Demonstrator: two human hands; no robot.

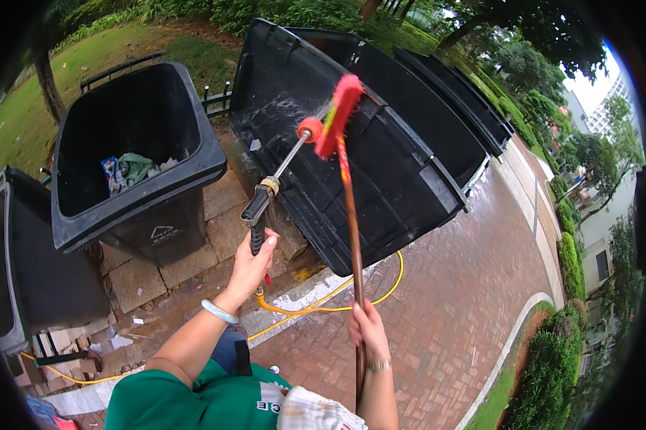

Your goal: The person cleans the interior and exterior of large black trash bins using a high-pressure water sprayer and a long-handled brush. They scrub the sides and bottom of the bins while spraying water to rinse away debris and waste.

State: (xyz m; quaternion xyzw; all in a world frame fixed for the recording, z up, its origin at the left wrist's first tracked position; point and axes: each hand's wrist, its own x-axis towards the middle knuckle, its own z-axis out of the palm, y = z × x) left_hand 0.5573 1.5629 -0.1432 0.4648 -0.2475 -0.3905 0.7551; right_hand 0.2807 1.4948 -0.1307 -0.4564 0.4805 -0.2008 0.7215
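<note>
My left hand (252, 264) grips the handle of a pressure-washer spray gun (259, 203), whose metal lance points up and away. Spray shows against the dark panel of a large black wheeled bin (323, 188) in front of me. In my right hand (368, 332) is the brown pole (353, 231) of a scrubbing brush. Its red and yellow bristled head (340, 117) is raised in front of the bin, close to the lance's red tip; I cannot tell whether the bristles touch the panel. A yellow hose (323, 309) runs down from the gun and loops over the ground.
An open black bin (178, 236) with rubbish (135, 169) inside stands at left, beside another bin (59, 274). More black bins (452, 91) line up behind the sprayed one. Wet brick paving (452, 279) lies to the right, with a hedge (549, 360) beyond. Paper scraps (121, 342) litter the kerb.
</note>
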